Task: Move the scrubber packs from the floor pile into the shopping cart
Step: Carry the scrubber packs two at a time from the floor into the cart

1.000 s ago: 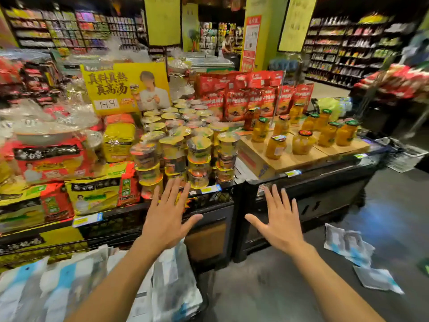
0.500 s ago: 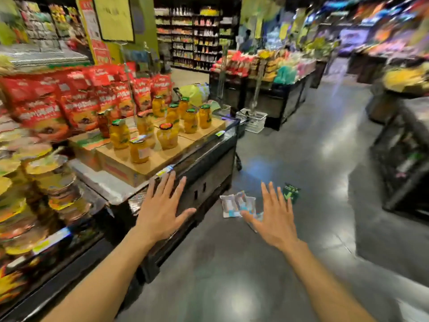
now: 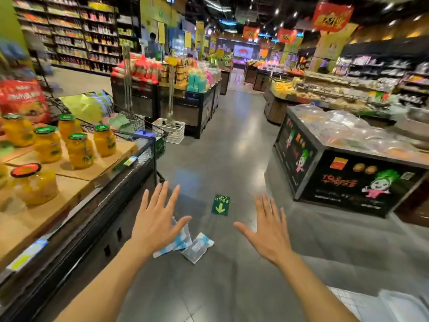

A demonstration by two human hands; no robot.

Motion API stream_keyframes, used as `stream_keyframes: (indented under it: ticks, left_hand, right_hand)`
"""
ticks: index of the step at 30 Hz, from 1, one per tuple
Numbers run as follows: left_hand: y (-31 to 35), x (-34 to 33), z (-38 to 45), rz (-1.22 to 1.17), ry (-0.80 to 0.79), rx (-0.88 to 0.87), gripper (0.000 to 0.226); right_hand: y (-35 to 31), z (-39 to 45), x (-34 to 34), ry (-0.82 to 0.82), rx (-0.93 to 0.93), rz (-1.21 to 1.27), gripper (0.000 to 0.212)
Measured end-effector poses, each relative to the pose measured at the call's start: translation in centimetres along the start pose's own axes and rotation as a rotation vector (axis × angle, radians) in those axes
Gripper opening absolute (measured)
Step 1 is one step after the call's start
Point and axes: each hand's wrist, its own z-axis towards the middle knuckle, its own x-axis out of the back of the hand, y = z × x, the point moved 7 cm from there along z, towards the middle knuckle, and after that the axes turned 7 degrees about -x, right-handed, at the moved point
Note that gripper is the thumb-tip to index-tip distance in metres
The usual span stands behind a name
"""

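Two or three flat scrubber packs [image 3: 197,248], clear plastic with blue and white print, lie in a small pile on the grey floor beside the display stand. My left hand [image 3: 155,221] hovers in front of the pile with fingers spread straight, covering part of one pack. My right hand [image 3: 269,233] is held out to the right of the pile, fingers spread, holding nothing. A black wire shopping cart [image 3: 130,126] with goods inside stands behind the jar display at the left. A pale meshed corner [image 3: 380,305] shows at the bottom right.
A black display stand [image 3: 97,205] with jars of yellow fruit [image 3: 80,151] on cardboard runs along the left. Another black display island [image 3: 348,182] sits to the right. A green exit arrow sticker [image 3: 220,204] marks the floor. A white basket [image 3: 170,130] stands further down the aisle.
The view has swung right, from the noodle and jar display to the open aisle. The floor packs now lie lower, between my hands. Both hands stay spread and empty.
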Motion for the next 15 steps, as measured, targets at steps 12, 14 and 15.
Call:
stream_keyframes:
  ticks: [12, 14, 15]
  left_hand:
    - [-1.8, -7.9, 15.6, -0.033, -0.076, -0.021, 0.093]
    - [-2.6, -9.4, 18.3, -0.027, -0.101, 0.001, 0.094]
    - [-3.1, -10.2, 19.6, -0.02, -0.114, 0.012, 0.095]
  right_hand:
    - [1.4, 15.4, -5.6, -0.085, -0.04, -0.013, 0.132]
    - [1.8, 19.0, -6.7, -0.108, -0.029, -0.014, 0.133]
    - [2.0, 20.8, -7.2, -0.12, -0.022, -0.015, 0.131]
